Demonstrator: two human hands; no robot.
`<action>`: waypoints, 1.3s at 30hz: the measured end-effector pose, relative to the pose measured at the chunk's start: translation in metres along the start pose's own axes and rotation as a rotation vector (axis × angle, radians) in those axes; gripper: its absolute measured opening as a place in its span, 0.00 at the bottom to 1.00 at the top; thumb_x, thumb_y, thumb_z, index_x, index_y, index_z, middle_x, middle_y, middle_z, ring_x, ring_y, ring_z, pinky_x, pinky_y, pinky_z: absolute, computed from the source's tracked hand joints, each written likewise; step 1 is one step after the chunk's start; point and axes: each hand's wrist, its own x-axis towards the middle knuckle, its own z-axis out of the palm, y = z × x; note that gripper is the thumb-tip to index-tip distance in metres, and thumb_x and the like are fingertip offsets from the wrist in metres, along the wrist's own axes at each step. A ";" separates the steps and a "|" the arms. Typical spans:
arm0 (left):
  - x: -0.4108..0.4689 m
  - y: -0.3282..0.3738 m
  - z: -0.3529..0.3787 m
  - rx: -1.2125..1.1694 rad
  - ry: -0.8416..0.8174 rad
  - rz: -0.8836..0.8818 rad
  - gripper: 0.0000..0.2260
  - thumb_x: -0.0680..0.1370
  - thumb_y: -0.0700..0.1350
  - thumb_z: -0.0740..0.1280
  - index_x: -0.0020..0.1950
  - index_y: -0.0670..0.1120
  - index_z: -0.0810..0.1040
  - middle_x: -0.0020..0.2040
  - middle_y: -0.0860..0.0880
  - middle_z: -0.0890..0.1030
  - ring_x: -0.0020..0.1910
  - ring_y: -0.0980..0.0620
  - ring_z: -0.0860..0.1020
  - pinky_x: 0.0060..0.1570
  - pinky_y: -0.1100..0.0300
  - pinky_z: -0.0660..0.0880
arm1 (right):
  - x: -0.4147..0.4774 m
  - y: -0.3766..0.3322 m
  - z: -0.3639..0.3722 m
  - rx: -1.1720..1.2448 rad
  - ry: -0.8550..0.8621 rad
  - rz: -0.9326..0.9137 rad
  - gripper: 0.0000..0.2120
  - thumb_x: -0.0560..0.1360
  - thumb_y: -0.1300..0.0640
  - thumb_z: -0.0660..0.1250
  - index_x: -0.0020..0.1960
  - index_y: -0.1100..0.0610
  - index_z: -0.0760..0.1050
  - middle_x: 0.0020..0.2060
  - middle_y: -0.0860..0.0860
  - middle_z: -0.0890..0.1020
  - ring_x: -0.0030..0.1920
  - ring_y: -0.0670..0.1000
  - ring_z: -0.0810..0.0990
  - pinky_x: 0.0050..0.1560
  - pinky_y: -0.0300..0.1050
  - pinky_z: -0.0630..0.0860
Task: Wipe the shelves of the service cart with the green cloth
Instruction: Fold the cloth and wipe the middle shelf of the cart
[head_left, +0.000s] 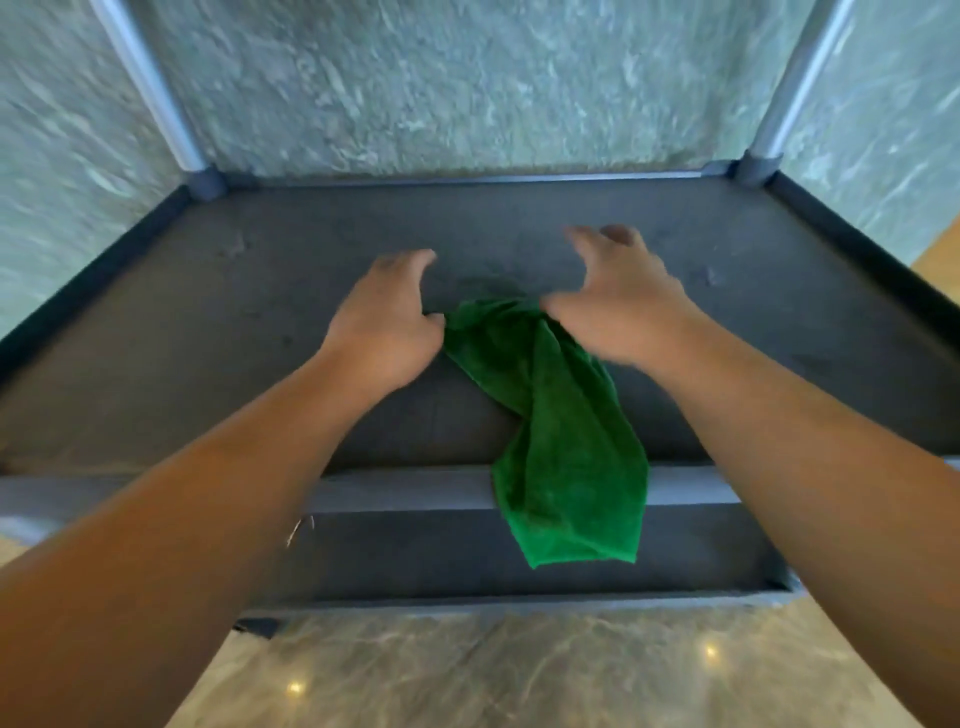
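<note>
Blurred right hand (618, 306); cropped cart posts (156, 93)

Six things, four kinds.
2 hands: left hand (384, 325) centre-left, right hand (621, 306) centre-right; 1 green cloth (563, 447) centre; 1 dark shelf (208, 317) across middle; 2 metal posts: post (150, 88) upper left, post (795, 85) upper right.

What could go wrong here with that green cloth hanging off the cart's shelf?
Part of the green cloth hangs over the front rim of the shelf, so it might slide off onto the floor. It is also bunched between the left hand and right hand, so a wipe may miss most of the shelf.
</note>
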 end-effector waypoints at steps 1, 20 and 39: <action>-0.005 -0.001 0.002 0.057 -0.020 0.069 0.29 0.78 0.47 0.69 0.77 0.48 0.65 0.77 0.45 0.65 0.75 0.45 0.64 0.73 0.48 0.64 | -0.015 -0.002 0.003 -0.068 -0.032 -0.082 0.32 0.78 0.43 0.65 0.78 0.44 0.59 0.77 0.51 0.59 0.74 0.58 0.63 0.73 0.57 0.62; -0.010 0.011 -0.001 0.261 0.009 0.502 0.04 0.79 0.43 0.64 0.50 0.49 0.78 0.46 0.53 0.79 0.45 0.47 0.78 0.40 0.53 0.72 | -0.012 0.050 -0.016 0.729 0.106 0.259 0.15 0.78 0.68 0.61 0.44 0.49 0.78 0.40 0.55 0.81 0.33 0.49 0.76 0.30 0.39 0.69; 0.054 0.117 -0.015 -0.424 -0.059 0.322 0.25 0.82 0.39 0.64 0.76 0.56 0.63 0.81 0.48 0.57 0.72 0.53 0.67 0.47 0.75 0.72 | -0.034 0.081 -0.071 -0.204 0.368 0.149 0.11 0.73 0.61 0.62 0.51 0.54 0.80 0.49 0.59 0.81 0.51 0.64 0.79 0.49 0.51 0.75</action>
